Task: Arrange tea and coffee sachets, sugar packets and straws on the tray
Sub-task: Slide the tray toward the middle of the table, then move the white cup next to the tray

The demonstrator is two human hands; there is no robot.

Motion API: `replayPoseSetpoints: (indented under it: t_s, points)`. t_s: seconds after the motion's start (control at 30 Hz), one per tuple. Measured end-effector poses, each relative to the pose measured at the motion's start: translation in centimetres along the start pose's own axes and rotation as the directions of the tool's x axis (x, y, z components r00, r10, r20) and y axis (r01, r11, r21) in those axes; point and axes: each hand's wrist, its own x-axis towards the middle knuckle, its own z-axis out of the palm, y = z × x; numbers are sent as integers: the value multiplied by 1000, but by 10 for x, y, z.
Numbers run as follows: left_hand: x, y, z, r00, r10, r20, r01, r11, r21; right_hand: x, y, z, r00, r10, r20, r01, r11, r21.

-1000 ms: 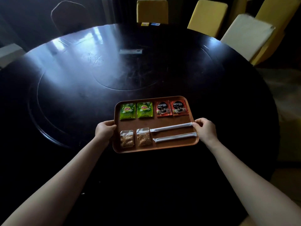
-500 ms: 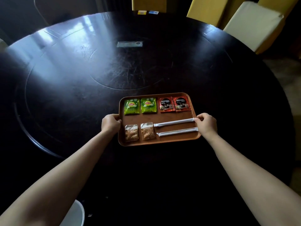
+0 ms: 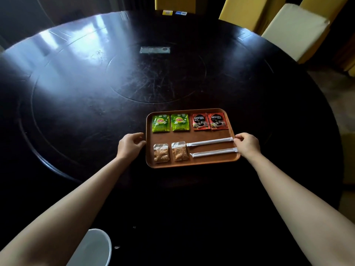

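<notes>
A brown tray [image 3: 192, 136] lies on the dark round table [image 3: 76, 104]. Its far row holds two green tea sachets [image 3: 161, 123] [image 3: 179, 122] and two red coffee sachets [image 3: 201, 121] [image 3: 217, 120]. The near row holds two sugar packets [image 3: 161, 153] [image 3: 179, 151] and two wrapped straws [image 3: 210, 141] [image 3: 214, 151] lying parallel. My left hand [image 3: 130, 145] is curled against the tray's left rim. My right hand [image 3: 247, 144] grips the right rim, fingertips beside the upper straw's end.
The table has an inset round centre [image 3: 157, 73] with a small flat label [image 3: 155, 50] on it. Yellow and cream chairs [image 3: 295, 29] stand at the far right. A white rounded object [image 3: 96, 246] sits below the near table edge at bottom left.
The tray has slid away from me across the table with both hands at its sides. My arms are stretched further, and the white object has come into view.
</notes>
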Motion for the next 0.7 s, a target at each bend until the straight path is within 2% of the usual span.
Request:
replayPoseSetpoints:
  t_s: [0.1, 0.17, 0.27, 0.33, 0.4, 0.43, 0.5, 0.57, 0.7]
  points:
    - [-10, -28, -18, 988, 139, -61, -126, 976, 175, -17, -9, -3, 1000, -1, -24, -1, 998, -66]
    - [-17, -52, -31, 980, 191, -55, -165, 937, 309, -39, -17, -2, 994, -86, -75, 76, 989, -124]
    - [-28, -92, -54, 984, 176, 8, -160, 872, 462, -89, -36, 8, 960, -264, -90, 254, 961, -107]
    - [-35, -114, -68, 990, 128, 51, -136, 857, 497, -132, -50, 22, 918, -395, -39, 395, 919, -11]
    - [-39, -132, -79, 990, 119, 82, -144, 848, 509, -177, -62, 40, 867, -493, 81, 484, 869, 107]
    - [-41, -139, -85, 988, 122, 92, -152, 846, 511, -199, -66, 49, 835, -519, 185, 497, 854, 154]
    - [-42, -149, -94, 984, 133, 114, -173, 841, 512, -238, -72, 70, 725, -526, 444, 493, 847, 198]
    - [-42, -156, -98, 979, 148, 137, -198, 832, 518, -268, -74, 92, 594, -487, 640, 507, 845, 172]
    - [-41, -162, -97, 976, 159, 149, -213, 831, 513, -305, -74, 128, 427, -411, 805, 555, 822, 125]
